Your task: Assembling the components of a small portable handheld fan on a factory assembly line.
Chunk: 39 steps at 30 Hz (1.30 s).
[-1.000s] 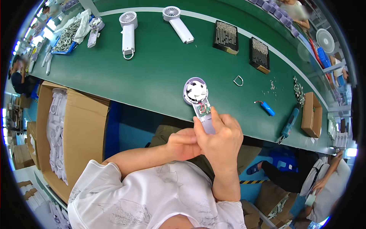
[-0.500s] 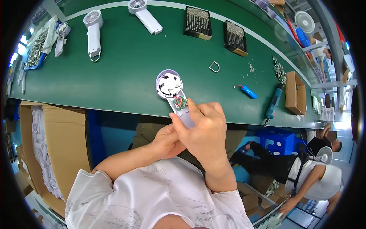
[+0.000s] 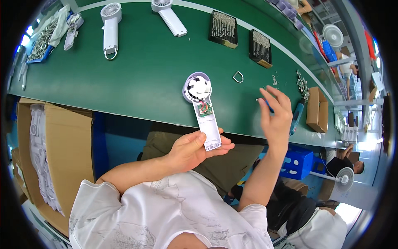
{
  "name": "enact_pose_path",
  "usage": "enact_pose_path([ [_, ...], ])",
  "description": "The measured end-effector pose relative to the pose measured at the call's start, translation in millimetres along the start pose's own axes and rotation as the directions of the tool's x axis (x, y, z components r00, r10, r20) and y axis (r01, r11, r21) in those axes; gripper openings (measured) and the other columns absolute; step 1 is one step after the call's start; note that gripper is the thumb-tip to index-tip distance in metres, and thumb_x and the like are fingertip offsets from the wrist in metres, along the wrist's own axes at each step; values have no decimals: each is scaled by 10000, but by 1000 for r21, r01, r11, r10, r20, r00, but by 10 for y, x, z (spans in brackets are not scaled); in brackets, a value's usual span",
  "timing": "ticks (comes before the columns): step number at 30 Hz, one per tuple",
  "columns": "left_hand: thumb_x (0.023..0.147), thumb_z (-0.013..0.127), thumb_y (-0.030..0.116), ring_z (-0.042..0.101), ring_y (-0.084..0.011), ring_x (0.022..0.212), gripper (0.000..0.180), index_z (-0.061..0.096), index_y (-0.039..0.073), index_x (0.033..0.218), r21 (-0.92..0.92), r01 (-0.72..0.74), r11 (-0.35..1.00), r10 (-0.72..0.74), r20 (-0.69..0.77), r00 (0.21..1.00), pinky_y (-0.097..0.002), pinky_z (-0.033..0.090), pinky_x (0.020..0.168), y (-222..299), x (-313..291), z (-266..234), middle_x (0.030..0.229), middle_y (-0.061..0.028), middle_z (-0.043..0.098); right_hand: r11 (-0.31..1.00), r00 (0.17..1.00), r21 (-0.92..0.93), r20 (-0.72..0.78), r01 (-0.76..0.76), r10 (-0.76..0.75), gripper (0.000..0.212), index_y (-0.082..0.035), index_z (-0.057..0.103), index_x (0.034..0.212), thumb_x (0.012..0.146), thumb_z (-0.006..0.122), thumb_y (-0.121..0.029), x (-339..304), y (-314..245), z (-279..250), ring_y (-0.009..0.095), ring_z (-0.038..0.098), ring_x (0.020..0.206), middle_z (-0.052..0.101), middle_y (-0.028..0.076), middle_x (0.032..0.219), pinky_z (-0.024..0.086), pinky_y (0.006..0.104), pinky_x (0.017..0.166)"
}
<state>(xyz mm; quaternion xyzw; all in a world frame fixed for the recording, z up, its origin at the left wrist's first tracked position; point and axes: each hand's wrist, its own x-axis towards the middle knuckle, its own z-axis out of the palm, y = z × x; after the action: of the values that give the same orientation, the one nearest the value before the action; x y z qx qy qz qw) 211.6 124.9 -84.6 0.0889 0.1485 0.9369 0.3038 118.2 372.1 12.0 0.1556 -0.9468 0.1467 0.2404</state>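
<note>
**White tee, olive trousers, bare forearms**

The person wears a white short-sleeved T-shirt (image 3: 166, 216) that fills the lower middle of the frame. Its fabric carries a faint grey line-drawn print, scattered over chest and shoulders (too pale and warped by the lens to make out). The sleeves end above the elbows, leaving both forearms bare. Below the table edge, in the centre of the frame, olive-khaki trousers (image 3: 215, 162) cover the lap. The left hand (image 3: 195, 149) and right hand (image 3: 274, 120) are bare: no gloves, watch or rings show.
</note>
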Motion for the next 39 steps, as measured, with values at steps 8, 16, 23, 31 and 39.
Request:
enact_pose_path([
  [8,1155,445,319,483,-449,1462,528,396,-19,1558,-57,-22,998,18,-74,997,-564,399,1237,-28,50,77,1509,-252,545,989,987,124,150,-77,58,221,-91,830,1096,874,828,-85,-64,636,181,262,667,954,693,95,1052,547,359,803],
  [16,1158,434,327,468,-445,1475,535,392,-28,1555,-85,-36,996,28,-94,995,-557,392,1249,-94,65,87,1529,-248,527,953,975,231,149,-195,163,112,-28,766,1021,917,799,-51,-157,512,240,203,674,918,701,92,996,538,313,756],
  [23,1160,426,327,465,-438,1480,531,390,-22,1558,-99,-47,994,37,-98,994,-556,386,1255,-124,60,93,1535,-244,523,480,895,756,363,-445,259,66,63,728,1043,984,708,42,-107,-87,125,136,708,781,724,98,1009,569,243,659],
  [31,1168,416,308,502,-394,1452,496,412,-26,1535,-146,-65,987,47,-126,991,-535,400,1251,-143,70,154,1515,-236,532,638,859,626,498,-449,116,90,41,795,1004,914,785,35,99,-578,59,85,639,769,710,56,953,485,228,630],
  [39,1173,411,290,542,-366,1421,466,450,-25,1514,-197,-86,977,62,-121,991,-509,430,1232,-197,84,128,1473,-227,563,781,855,517,516,-350,42,130,48,792,999,872,794,75,253,-744,14,99,620,824,687,56,919,468,236,685],
])
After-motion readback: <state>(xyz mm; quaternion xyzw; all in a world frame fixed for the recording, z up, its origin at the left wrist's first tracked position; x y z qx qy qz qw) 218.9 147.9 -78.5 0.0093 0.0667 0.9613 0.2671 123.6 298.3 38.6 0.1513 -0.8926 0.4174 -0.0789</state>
